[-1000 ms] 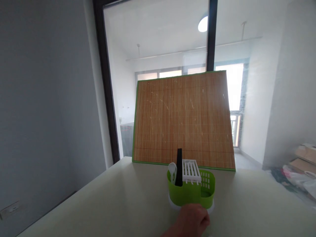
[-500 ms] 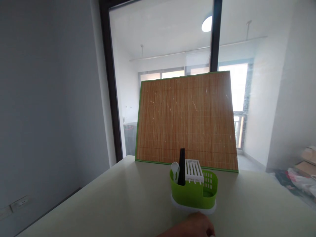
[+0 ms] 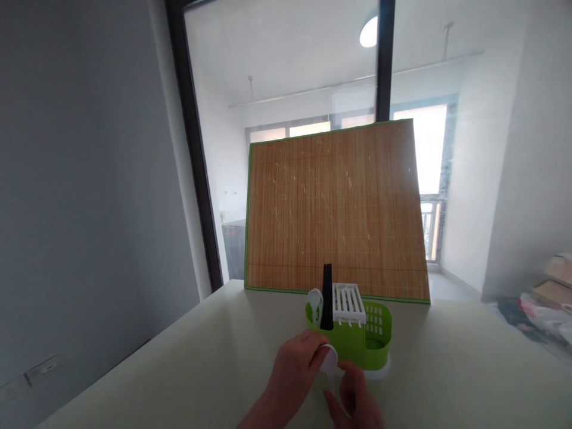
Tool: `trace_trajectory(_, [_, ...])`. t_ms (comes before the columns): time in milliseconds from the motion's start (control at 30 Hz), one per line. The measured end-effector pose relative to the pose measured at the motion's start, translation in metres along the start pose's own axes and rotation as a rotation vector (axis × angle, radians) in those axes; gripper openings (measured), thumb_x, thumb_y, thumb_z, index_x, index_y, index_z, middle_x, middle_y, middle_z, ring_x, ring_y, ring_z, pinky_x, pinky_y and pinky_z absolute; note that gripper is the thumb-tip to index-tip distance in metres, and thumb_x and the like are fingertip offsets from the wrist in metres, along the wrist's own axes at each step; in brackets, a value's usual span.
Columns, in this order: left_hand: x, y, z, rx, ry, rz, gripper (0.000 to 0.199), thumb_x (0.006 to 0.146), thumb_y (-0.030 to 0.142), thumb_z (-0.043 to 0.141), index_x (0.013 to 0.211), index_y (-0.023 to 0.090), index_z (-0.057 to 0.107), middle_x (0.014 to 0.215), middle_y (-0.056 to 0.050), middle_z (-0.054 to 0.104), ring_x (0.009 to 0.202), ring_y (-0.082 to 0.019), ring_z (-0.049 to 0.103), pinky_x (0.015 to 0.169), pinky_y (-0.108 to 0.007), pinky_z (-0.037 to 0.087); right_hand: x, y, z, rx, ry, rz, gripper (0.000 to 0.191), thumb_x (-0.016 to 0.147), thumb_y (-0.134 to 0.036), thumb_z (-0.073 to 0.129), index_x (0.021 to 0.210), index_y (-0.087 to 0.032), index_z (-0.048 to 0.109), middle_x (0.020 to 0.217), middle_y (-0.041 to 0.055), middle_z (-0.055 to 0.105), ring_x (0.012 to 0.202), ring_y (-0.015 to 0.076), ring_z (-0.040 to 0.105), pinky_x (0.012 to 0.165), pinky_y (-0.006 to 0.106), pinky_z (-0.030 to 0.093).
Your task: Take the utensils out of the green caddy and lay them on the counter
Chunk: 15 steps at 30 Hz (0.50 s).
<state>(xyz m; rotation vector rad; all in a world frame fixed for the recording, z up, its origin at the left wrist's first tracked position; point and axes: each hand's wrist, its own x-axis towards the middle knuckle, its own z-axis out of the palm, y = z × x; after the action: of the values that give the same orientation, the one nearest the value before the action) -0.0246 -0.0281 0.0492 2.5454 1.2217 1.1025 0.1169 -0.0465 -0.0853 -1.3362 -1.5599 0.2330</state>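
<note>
In front of green caddy (image 3: 353, 342): left hand (image 3: 292, 372) and right hand (image 3: 357, 399) together, fingers pinching white spoon (image 3: 329, 362).

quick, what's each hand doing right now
Left hand: closed on a white spoon, just in front of the green caddy.
Right hand: fingers on the same spoon's handle; grip cannot be told.

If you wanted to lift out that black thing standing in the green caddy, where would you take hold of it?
Pinch the black utensil near its top end, coming straight down from above. It stands upright in the green caddy, its lower part is hidden behind the wall, and a white spoon and white rack crowd its sides.
</note>
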Motion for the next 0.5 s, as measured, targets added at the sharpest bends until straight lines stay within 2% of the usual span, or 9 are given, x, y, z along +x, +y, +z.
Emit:
trace_trajectory(67, [-0.008, -0.005, 0.0, 0.0, -0.001, 0.008, 0.016, 0.09, 0.023, 0.047, 0.092, 0.022, 0.062, 0.086, -0.001, 0.065, 0.078, -0.015, 0.061, 0.071, -0.024, 0.045, 0.001, 0.013, 0.012, 0.043, -0.114, 0.046, 0.045, 0.081, -0.052, 0.048, 0.113, -0.021, 0.049, 0.054, -0.0069, 0.047, 0.044, 0.013, 0.047, 0.045, 0.024, 0.034])
trace_trajectory(100, [-0.011, -0.007, 0.002, -0.005, 0.001, 0.009, 0.016, 0.09, 0.023, 0.046, 0.092, 0.022, 0.062, 0.086, -0.001, 0.065, 0.078, -0.015, 0.061, 0.071, -0.024, 0.045, 0.001, 0.019, 0.016, 0.047, -0.21, 0.058, 0.041, 0.08, -0.052, 0.048, 0.109, -0.022, 0.053, 0.054, -0.0065, 0.048, 0.045, 0.0131, 0.048, 0.046, 0.024, 0.033])
trace_trajectory(200, [-0.02, -0.012, 0.011, -0.051, 0.031, -0.018, 0.018, 0.091, 0.022, 0.045, 0.097, 0.023, 0.062, 0.09, -0.002, 0.065, 0.081, -0.015, 0.061, 0.074, -0.024, 0.046, 0.002, 0.031, 0.021, 0.036, -0.427, 0.052, 0.029, 0.081, -0.049, 0.047, 0.078, -0.022, 0.058, 0.054, -0.004, 0.05, 0.049, 0.012, 0.044, 0.048, 0.024, 0.03])
trace_trajectory(267, [-0.024, -0.015, 0.017, -0.115, 0.053, -0.068, 0.019, 0.091, 0.023, 0.045, 0.1, 0.023, 0.061, 0.091, -0.002, 0.065, 0.081, -0.014, 0.061, 0.072, -0.022, 0.047, 0.004, 0.033, 0.02, 0.037, -0.453, 0.038, 0.03, 0.081, -0.048, 0.047, 0.067, -0.022, 0.054, 0.055, -0.0035, 0.049, 0.05, 0.0113, 0.041, 0.049, 0.024, 0.029])
trace_trajectory(400, [-0.032, -0.018, 0.027, -0.249, 0.051, -0.185, 0.017, 0.09, 0.028, 0.047, 0.097, 0.021, 0.061, 0.085, -0.001, 0.065, 0.071, -0.012, 0.061, 0.06, -0.017, 0.047, 0.008, 0.028, 0.014, 0.077, -0.488, 0.012, 0.026, 0.08, -0.044, 0.05, 0.067, -0.021, 0.053, 0.056, -0.0041, 0.049, 0.052, 0.0105, 0.04, 0.05, 0.022, 0.03])
trace_trajectory(500, [-0.037, -0.015, 0.026, -0.202, 0.071, -0.187, 0.018, 0.09, 0.029, 0.046, 0.091, 0.02, 0.062, 0.081, -0.002, 0.063, 0.069, -0.012, 0.059, 0.058, -0.017, 0.045, 0.01, 0.024, 0.01, 0.108, -0.526, -0.013, 0.02, 0.077, -0.039, 0.055, 0.068, -0.021, 0.056, 0.058, -0.0045, 0.051, 0.053, 0.0103, 0.042, 0.051, 0.021, 0.032])
